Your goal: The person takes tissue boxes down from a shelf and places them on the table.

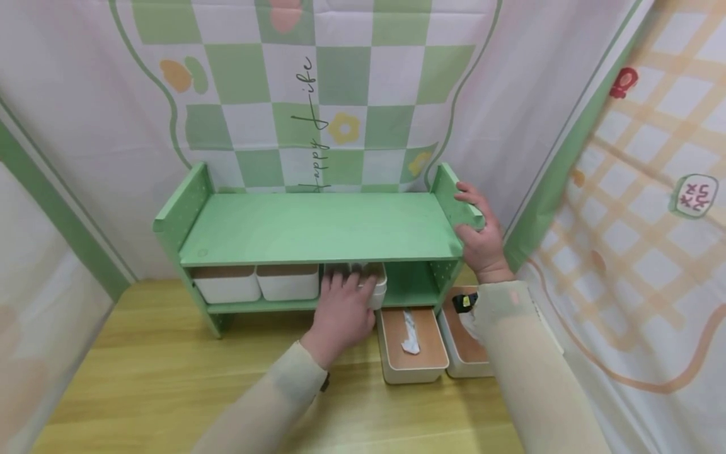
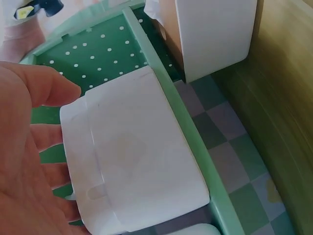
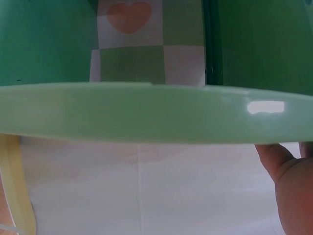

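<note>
A small green shelf (image 1: 317,227) stands on the table against a checkered cloth. On its lower board, my left hand (image 1: 343,315) lies over a white box (image 2: 132,147), its fingers reaching across the top edge. In the left wrist view the thumb rests near one upper corner, and the fingertips are hidden behind the box's edge. A line runs across the box's face close to the top. My right hand (image 1: 482,243) grips the front end of the shelf's right side panel (image 1: 454,202). That panel's edge (image 3: 146,112) crosses the right wrist view.
Two white bins with brown tops, a left one (image 1: 225,287) and a right one (image 1: 288,284), sit on the lower board. A bin (image 1: 414,375) with a crumpled white wrapper stands in front. Beside it, another bin (image 1: 467,366) is partly covered by my right sleeve.
</note>
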Tool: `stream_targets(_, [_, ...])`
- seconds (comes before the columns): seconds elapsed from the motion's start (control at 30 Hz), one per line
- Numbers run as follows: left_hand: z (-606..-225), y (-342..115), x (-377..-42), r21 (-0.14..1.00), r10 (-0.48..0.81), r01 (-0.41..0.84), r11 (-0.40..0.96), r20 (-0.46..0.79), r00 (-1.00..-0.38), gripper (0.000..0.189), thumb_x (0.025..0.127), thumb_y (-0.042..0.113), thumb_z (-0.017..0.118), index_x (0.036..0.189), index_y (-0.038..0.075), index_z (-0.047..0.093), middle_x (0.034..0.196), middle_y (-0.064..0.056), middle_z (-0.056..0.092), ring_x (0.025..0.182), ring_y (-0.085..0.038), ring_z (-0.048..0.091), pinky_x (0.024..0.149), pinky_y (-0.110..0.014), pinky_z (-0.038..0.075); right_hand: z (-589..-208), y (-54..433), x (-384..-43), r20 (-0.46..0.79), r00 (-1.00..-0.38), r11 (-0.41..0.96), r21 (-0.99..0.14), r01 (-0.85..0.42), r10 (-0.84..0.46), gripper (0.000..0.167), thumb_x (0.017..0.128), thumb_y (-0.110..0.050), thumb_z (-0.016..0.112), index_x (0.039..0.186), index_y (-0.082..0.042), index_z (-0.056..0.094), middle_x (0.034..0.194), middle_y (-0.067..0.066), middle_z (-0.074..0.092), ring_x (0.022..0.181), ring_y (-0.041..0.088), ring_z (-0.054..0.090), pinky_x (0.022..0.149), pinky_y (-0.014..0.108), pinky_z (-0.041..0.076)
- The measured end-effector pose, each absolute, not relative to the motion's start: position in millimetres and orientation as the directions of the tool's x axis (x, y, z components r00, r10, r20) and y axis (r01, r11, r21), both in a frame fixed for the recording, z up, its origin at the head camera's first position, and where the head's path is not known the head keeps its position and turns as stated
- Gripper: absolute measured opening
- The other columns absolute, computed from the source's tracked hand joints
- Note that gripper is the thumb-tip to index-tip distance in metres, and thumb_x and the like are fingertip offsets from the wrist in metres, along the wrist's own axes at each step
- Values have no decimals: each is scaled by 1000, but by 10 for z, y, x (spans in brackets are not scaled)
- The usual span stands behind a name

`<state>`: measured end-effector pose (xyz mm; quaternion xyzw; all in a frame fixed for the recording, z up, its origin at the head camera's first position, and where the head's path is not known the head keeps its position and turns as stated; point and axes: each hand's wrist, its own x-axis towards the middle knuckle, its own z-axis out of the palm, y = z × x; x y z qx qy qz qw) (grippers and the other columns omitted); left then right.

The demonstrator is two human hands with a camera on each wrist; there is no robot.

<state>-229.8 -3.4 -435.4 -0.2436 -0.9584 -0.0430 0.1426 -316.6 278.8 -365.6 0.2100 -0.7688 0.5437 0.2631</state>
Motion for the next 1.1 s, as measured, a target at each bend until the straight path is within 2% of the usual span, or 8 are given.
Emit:
stream_targets(0.13, [-4385,-35,-2261,-3,459,484,875,324,-827,60,90,34,64,146,22,49,134,-10,57,118,-41,49,105,-61,34,-3654,2785,-3170,634,-773,317,-727,-610,-35,57,79,9,48,135,-2,54,155,2,38,136,16,36,56,22,40])
stream_targets(0.3, [-4408,-32,-2176,-36,468,487,873,346,-813,63,89,36,65,148,22,48,137,-11,54,122,-42,47,107,-61,32,-3667,2787,-3182,638,-769,288,-731,-619,-36,56,78,10,47,134,1,53,155,3,38,140,16,32,76,22,41])
stream_targets(0.37, [-4408,-26,-2137,-41,471,487,873,336,-816,64,90,38,63,150,22,46,141,-12,50,126,-43,44,108,-62,30,-3669,2787,-3182,639,-768,290,-729,-620,-37,56,78,10,47,134,1,53,155,3,38,141,16,32,77,22,41])
stream_targets(0.53, [-4406,-1,-2056,-32,471,489,872,328,-819,64,92,38,60,152,22,44,147,-14,46,132,-46,39,110,-62,28,-3660,2782,-3168,638,-769,309,-725,-616,-35,56,79,10,48,134,-1,54,155,1,38,138,16,34,55,22,39])
stream_targets(0.77, [-4385,-11,-2019,-14,485,513,858,350,-801,63,91,37,63,150,20,47,146,-16,47,132,-47,39,110,-61,29,-3659,2783,-3150,636,-771,318,-725,-611,-31,56,80,10,48,135,-1,54,155,0,38,140,15,32,56,22,39])
stream_targets(0.9, [-4368,-82,-2023,118,460,555,823,434,-774,59,88,29,66,144,15,52,141,-16,51,129,-43,44,109,-63,29,-3661,2783,-3151,635,-772,324,-725,-608,-29,57,79,9,48,135,-2,54,155,-3,39,139,15,34,56,22,39])
stream_targets(1.03, [-4398,-195,-2046,366,327,554,748,523,-787,53,88,21,66,138,7,55,136,-15,54,127,-35,47,109,-58,31,-3665,2781,-3169,631,-775,302,-734,-608,-28,57,78,9,47,134,-1,54,155,0,39,135,17,38,61,21,42])
stream_targets(1.1, [-4428,-255,-2065,492,236,530,691,540,-808,50,89,19,65,136,4,56,135,-15,54,122,-32,50,106,-53,39,-3665,2779,-3177,630,-776,278,-741,-611,-28,57,78,9,47,134,1,53,156,3,38,133,19,39,66,21,42])
